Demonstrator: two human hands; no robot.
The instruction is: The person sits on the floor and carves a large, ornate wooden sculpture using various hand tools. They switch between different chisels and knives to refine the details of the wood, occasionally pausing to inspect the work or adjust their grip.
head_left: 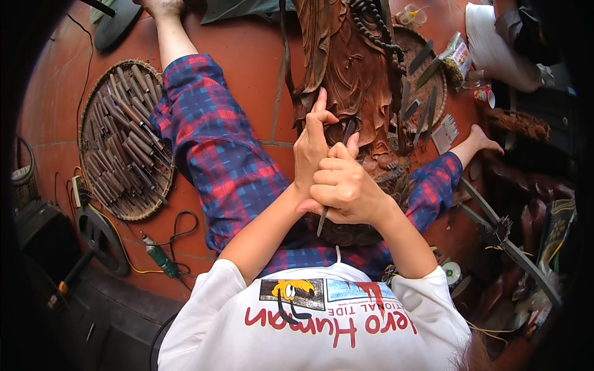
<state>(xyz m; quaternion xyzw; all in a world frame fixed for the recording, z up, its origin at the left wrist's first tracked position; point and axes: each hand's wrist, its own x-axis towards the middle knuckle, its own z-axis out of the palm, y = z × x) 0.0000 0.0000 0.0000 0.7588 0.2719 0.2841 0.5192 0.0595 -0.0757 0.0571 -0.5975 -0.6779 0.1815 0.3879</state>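
A carved reddish-brown wooden statue (346, 68) with robe folds and a string of beads stands between my legs. My left hand (310, 145) rests against its front, index finger stretched up along the carved folds and another finger bent. Below and to the right of it, my right hand (349, 185) is closed around a slim dark file (322, 222). One end sticks out below that fist, and the other shows above it against the wood. The two hands overlap at the left wrist. Part of the left palm is hidden.
Left on the tiled floor is a round woven tray (85, 142) of chisels, near a green power tool (159, 255) with cords. At right, another woven tray (440, 83) holds flat files, beside a brush (444, 133). A metal bar (523, 263) lies right; another person's white-clothed leg (495, 49) is beyond.
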